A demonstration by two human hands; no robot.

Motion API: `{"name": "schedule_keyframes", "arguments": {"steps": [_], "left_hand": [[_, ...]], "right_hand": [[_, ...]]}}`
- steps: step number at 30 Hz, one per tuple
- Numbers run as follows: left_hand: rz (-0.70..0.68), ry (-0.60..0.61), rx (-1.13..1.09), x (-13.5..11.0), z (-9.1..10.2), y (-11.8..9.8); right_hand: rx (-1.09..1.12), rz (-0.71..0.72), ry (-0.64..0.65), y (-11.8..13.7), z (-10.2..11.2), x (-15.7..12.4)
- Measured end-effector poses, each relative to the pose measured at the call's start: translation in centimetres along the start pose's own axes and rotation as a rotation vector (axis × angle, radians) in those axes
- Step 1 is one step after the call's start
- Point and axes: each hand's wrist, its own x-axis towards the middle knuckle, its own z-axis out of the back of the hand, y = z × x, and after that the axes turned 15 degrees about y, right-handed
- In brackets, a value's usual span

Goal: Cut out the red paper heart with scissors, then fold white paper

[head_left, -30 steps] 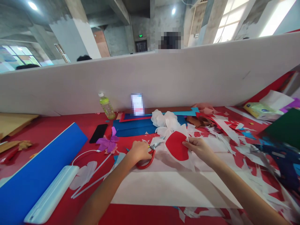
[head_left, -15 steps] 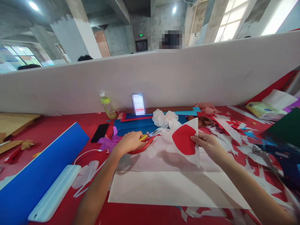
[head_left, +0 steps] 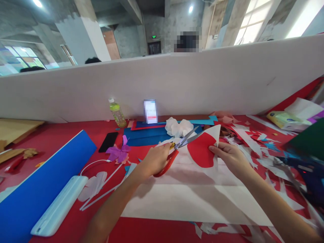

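Observation:
My left hand (head_left: 155, 159) is closed round the red handles of a pair of scissors (head_left: 177, 148), lifted off the table with the blades parted and pointing up-right. Those blades touch the top edge of a white paper piece with a red rounded patch (head_left: 202, 150). My right hand (head_left: 229, 156) pinches that piece at its right edge and holds it upright. Below both hands a large white sheet (head_left: 192, 199) lies flat on the red table (head_left: 149, 231).
A white partition (head_left: 177, 84) runs along the far side. A green bottle (head_left: 116, 113), a black phone (head_left: 108, 141), a purple paper flower (head_left: 118, 153), blue sheets (head_left: 146, 136), white crumpled paper (head_left: 177, 127), a blue board (head_left: 43, 182), a white bar-shaped device (head_left: 59, 206) and several scraps (head_left: 253, 141) surround me.
My left hand picked the scissors up from the table and brought the parted blades to the paper piece. My right hand raised the piece from lying flat to standing upright.

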Motion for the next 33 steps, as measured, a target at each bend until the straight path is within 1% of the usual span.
{"name": "schedule_keyframes", "arguments": {"steps": [3,7,17,23,30,33], "left_hand": [[0.030,0.040,0.031,0.3,-0.3,-0.4],[0.041,0.062,0.062,0.6,-0.7,-0.1],[0.028,0.064,0.095,0.9,-1.1,0.1],[-0.028,0.032,0.092,1.0,-1.3,0.2],[-0.035,0.019,0.097,1.3,-1.7,0.4],[-0.014,0.035,0.088,1.3,-1.6,0.4]], "right_hand": [[-0.015,0.004,0.020,0.1,-0.1,-0.1],[-0.037,0.025,0.033,0.0,-0.2,-0.1],[-0.044,0.035,0.023,-0.2,-0.2,0.1],[-0.041,0.021,0.006,-0.6,-0.1,0.2],[-0.039,0.029,0.017,-0.6,-0.1,0.3],[-0.043,0.032,0.015,-0.6,-0.1,0.3]]}}
